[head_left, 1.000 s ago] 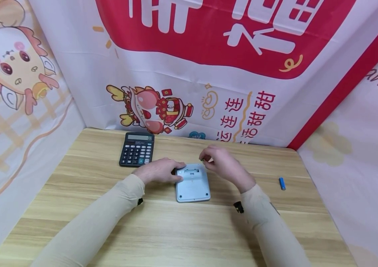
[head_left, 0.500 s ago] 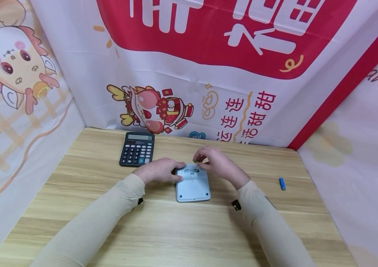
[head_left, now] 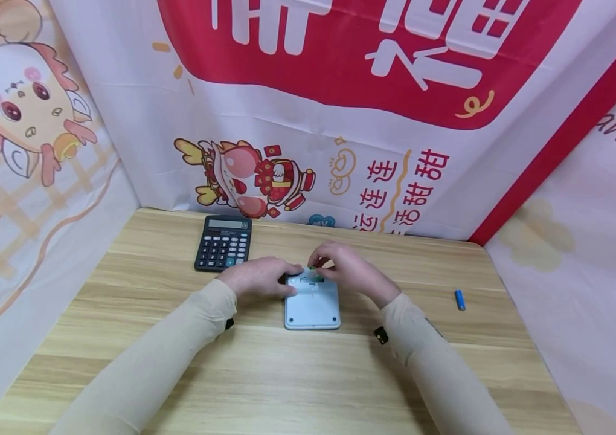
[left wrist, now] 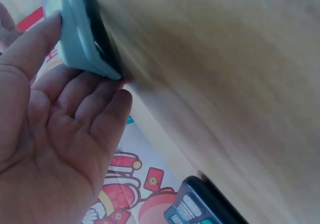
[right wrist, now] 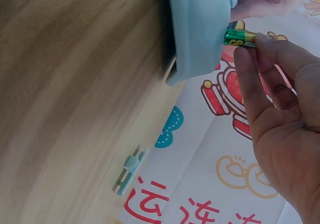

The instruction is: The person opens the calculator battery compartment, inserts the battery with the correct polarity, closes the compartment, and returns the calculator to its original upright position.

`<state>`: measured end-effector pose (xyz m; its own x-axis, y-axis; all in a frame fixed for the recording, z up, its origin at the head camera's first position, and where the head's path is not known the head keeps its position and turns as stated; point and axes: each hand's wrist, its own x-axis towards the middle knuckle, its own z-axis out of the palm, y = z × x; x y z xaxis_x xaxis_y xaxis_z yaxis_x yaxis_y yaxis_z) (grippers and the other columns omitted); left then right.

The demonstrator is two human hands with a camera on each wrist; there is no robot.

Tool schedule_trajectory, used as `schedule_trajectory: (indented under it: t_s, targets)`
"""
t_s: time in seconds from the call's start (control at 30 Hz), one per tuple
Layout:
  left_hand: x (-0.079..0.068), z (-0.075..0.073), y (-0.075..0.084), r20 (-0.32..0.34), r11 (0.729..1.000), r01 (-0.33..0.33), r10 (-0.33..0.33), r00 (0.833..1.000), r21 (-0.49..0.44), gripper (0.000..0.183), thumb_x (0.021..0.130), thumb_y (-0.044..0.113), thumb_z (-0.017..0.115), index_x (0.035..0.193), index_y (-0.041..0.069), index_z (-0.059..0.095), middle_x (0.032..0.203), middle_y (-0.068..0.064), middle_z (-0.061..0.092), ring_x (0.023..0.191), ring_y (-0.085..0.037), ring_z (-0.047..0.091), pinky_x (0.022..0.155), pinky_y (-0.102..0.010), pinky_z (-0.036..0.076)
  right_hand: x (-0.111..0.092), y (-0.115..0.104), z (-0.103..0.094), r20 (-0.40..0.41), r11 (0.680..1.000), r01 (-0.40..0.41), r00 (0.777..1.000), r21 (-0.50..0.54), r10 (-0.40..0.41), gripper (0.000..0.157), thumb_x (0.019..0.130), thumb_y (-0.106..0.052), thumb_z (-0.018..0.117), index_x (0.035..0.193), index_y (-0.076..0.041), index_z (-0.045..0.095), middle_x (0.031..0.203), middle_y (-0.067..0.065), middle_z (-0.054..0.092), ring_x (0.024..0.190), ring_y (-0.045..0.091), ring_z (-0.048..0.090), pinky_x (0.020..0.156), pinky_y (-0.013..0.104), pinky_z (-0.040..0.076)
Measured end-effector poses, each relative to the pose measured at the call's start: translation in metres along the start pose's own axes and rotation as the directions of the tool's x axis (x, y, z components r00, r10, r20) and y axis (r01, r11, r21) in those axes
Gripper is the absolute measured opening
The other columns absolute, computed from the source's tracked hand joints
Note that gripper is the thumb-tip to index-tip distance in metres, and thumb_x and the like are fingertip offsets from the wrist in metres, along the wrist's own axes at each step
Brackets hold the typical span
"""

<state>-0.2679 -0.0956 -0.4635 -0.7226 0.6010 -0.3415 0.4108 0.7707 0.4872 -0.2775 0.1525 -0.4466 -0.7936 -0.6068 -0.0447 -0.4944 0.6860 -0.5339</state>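
Note:
A light-blue calculator (head_left: 312, 309) lies face down on the table, its back up and its battery slot (head_left: 311, 280) uncovered. My left hand (head_left: 259, 277) grips its far left corner, thumb (left wrist: 42, 39) on the back and fingers at the edge. Between thumb and fingers, my right hand (head_left: 348, 272) pinches a green and gold battery (right wrist: 240, 38), held at the slot by one end. In the right wrist view, the calculator's raised edge hides the slot.
A small light-blue battery cover (right wrist: 129, 171) lies on the table beyond the calculator. To the left is a black calculator (head_left: 223, 243), and a blue battery (head_left: 460, 299) lies to the right. A printed cloth (head_left: 297, 121) hangs behind the table.
My right hand has moved left and brought the green battery over the slot. The light-blue calculator has shifted slightly left, while my left hand keeps its hold.

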Motion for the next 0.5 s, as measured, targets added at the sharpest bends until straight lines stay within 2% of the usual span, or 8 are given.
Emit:
schedule_trajectory:
  t_s: [0.3, 0.5]
  targets:
    - [0.001, -0.004, -0.001, 0.034, 0.999, -0.019, 0.020, 0.999, -0.028, 0.067, 0.102, 0.046, 0.068, 0.162, 0.027, 0.044, 0.162, 0.005, 0.054, 0.127, -0.010, 0.058, 0.124, -0.044, 0.045, 0.004, 0.005, 0.008, 0.036, 1.000, 0.017, 0.999, -0.011, -0.016, 0.019, 0.099, -0.014, 0.074, 0.115, -0.024, 0.075, 0.114, -0.010, 0.074, 0.110, 0.008, 0.069, 0.095, 0.030, 0.063]
    - [0.002, -0.004, -0.001, 0.034, 0.999, -0.029, 0.031, 0.999, -0.037, 0.065, 0.102, 0.045, 0.068, 0.161, 0.032, 0.043, 0.156, 0.008, 0.059, 0.120, -0.011, 0.059, 0.120, -0.042, 0.048, 0.003, 0.008, 0.013, 0.027, 0.993, 0.090, 0.996, -0.071, -0.089, 0.021, 0.100, -0.014, 0.073, 0.119, -0.023, 0.076, 0.117, -0.009, 0.074, 0.109, 0.008, 0.068, 0.093, 0.029, 0.063]
